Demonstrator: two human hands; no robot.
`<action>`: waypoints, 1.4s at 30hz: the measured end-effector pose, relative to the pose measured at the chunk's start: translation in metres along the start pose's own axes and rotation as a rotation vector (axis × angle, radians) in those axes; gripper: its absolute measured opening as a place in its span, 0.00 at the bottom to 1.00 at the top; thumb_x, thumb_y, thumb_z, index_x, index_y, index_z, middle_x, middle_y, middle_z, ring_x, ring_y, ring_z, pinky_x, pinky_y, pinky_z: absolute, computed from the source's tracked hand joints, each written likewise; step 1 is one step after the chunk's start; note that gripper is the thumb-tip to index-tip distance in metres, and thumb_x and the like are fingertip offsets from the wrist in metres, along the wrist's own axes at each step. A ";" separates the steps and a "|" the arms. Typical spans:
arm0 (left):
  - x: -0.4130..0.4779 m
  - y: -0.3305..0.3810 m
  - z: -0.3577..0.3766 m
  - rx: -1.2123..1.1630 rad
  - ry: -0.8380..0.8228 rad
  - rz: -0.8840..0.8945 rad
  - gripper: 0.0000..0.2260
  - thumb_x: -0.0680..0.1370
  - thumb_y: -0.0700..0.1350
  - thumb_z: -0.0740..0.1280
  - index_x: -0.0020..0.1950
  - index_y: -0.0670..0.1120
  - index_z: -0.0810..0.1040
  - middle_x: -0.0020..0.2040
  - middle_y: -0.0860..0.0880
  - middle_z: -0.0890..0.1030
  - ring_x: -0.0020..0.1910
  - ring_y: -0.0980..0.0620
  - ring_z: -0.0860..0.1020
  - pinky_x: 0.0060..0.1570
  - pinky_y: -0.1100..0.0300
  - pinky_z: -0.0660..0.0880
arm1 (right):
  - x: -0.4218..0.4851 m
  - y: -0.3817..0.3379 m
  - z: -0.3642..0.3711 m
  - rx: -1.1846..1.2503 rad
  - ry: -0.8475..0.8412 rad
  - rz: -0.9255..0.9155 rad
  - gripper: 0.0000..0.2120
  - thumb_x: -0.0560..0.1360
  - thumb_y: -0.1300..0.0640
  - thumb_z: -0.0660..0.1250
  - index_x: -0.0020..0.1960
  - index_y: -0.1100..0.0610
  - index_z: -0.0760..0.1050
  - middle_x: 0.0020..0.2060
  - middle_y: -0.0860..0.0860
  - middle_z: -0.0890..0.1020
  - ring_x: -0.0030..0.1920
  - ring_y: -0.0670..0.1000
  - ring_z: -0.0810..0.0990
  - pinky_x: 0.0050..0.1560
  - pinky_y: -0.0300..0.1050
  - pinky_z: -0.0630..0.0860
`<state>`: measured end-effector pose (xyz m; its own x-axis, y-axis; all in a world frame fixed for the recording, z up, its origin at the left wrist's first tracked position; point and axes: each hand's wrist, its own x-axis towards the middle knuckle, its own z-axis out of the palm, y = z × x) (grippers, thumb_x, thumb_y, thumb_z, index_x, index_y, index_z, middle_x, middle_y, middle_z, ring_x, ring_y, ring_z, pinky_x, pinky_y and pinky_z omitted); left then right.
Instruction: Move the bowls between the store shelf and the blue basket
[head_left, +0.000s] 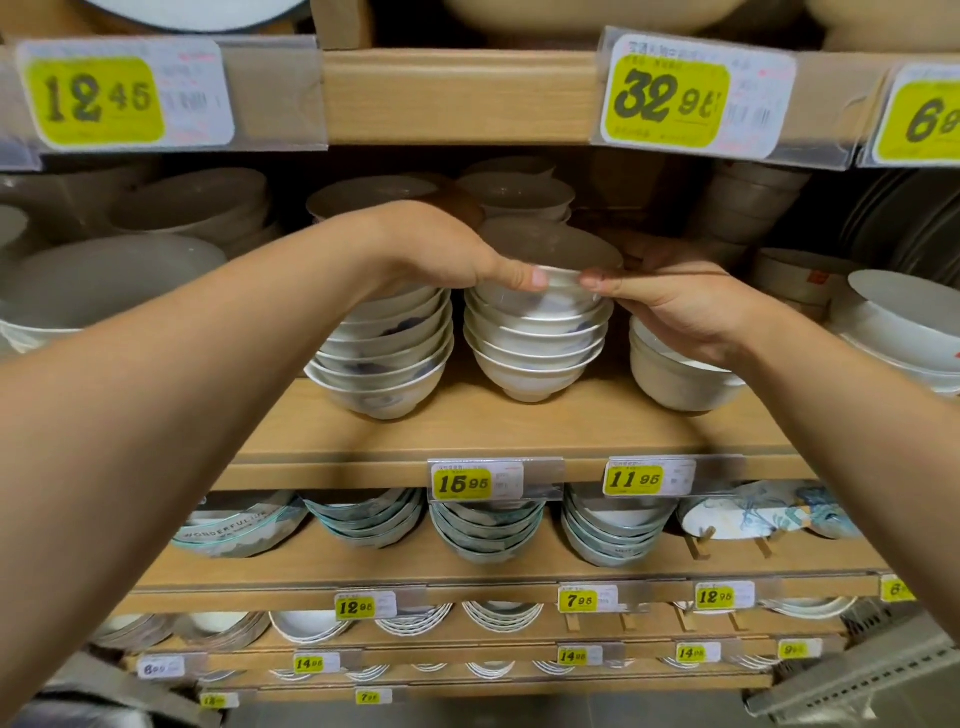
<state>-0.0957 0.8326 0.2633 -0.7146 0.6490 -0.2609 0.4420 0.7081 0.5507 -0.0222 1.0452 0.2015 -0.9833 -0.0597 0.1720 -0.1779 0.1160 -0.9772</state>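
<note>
A stack of several white bowls with blue marks (535, 343) stands on the wooden store shelf (519, 431). The top bowl (556, 260) of that stack is held from both sides. My left hand (447, 254) grips its left rim, thumb on the near edge. My right hand (670, 301) grips its right rim, thumb pointing left along the edge. A second stack of the same bowls (384, 353) stands just to the left, partly hidden under my left hand. The blue basket is not in view.
Plain white bowls (675, 379) sit under my right wrist. Large white bowls (93, 291) fill the left, plates (898, 322) the right. More bowl stacks (514, 192) stand behind. The upper shelf board (457, 98) hangs close above. Lower shelves hold green-rimmed bowls (483, 530).
</note>
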 end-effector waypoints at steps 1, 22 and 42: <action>-0.002 0.001 0.001 0.005 -0.006 -0.025 0.40 0.67 0.69 0.67 0.75 0.53 0.65 0.75 0.54 0.65 0.74 0.54 0.62 0.75 0.51 0.56 | 0.000 -0.001 -0.001 -0.012 -0.005 0.007 0.34 0.64 0.55 0.74 0.68 0.57 0.71 0.63 0.51 0.79 0.65 0.48 0.76 0.71 0.46 0.66; -0.295 -0.011 0.119 -0.375 0.566 -0.122 0.29 0.74 0.61 0.67 0.73 0.58 0.66 0.70 0.60 0.68 0.70 0.62 0.64 0.64 0.68 0.60 | -0.153 -0.050 0.149 0.090 0.364 0.184 0.23 0.68 0.63 0.75 0.62 0.56 0.77 0.54 0.52 0.84 0.50 0.39 0.83 0.44 0.27 0.76; -0.668 -0.255 0.115 -0.791 1.125 -0.713 0.07 0.78 0.42 0.68 0.54 0.43 0.80 0.50 0.49 0.84 0.47 0.59 0.79 0.47 0.74 0.71 | -0.161 -0.090 0.614 0.172 -0.464 0.418 0.10 0.71 0.70 0.70 0.51 0.65 0.80 0.42 0.61 0.86 0.37 0.50 0.84 0.42 0.38 0.81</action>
<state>0.3313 0.2509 0.2059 -0.8304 -0.5413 -0.1317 -0.2859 0.2112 0.9347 0.1754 0.4361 0.1848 -0.8425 -0.4710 -0.2614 0.2627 0.0643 -0.9627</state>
